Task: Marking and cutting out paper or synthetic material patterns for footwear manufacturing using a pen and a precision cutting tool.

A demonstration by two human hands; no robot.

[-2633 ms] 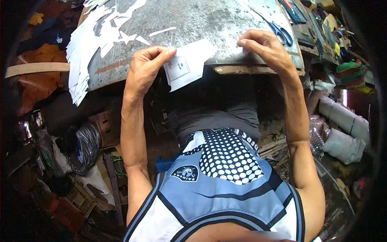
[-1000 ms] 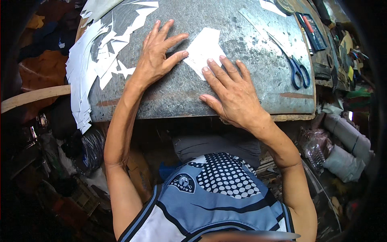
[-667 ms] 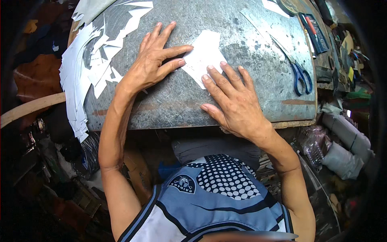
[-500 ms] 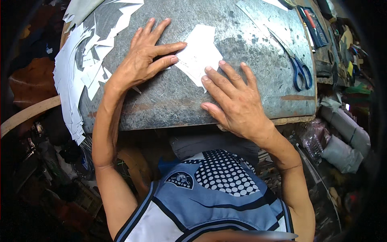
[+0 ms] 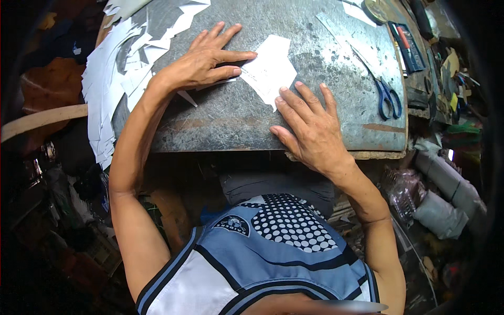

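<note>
A small angular piece of white paper point(image 5: 271, 65) with faint marks on it lies flat on the worn metal tabletop point(image 5: 210, 123). My left hand point(image 5: 210, 59) is spread palm down on the left of it, its index fingertip and thumb at the paper's left edge. Beneath that palm, narrow white slivers point(image 5: 188, 98) poke out. On the other side my right hand point(image 5: 314, 123) rests with fingers apart, fingertips at the paper's lower right edge. Neither hand grips anything.
White paper offcuts point(image 5: 102, 89) pile along the table's left side and hang over its edge. Blue-handled scissors point(image 5: 388, 100) lie at the right, beside a long pale ruler-like strip point(image 5: 336, 31). A dark tray point(image 5: 407, 47) with pens and a round tin point(image 5: 375, 11) sit at the far right.
The view has shifted slightly. My right fingertips have slid back toward the paper's edge, and more of the slivers under my left hand shows. The paper stays between both hands.
</note>
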